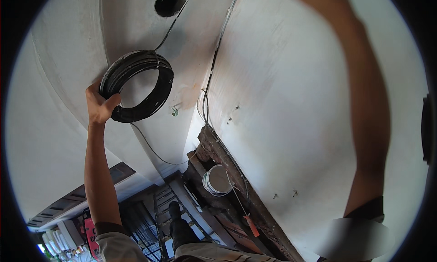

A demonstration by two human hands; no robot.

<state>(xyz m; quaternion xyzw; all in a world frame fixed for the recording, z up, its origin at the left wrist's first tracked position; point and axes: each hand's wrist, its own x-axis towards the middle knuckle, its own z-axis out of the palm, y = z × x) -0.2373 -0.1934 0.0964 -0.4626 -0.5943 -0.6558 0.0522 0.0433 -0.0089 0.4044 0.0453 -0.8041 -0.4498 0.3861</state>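
Background: white ceiling (282,79) with a round hole (169,3); below, a ladder and a white bucket (217,180).
Left grip (101,105): fingers clamped on the lower left rim of the black cable coil (136,85).
Coil: held up against the ceiling, up and right of the hand; one cable strand runs to the hole.
Right grip: out of frame; only the raised forearm (364,102) shows.

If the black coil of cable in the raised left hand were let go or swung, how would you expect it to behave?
The coil of black cable probably keeps its ring shape, since many tight turns lie bundled together. It looks fairly heavy for its size. A loose strand runs from it to the hole in the ceiling, so it would likely dangle and unwind rather than fall free. The left hand grips only its lower edge.
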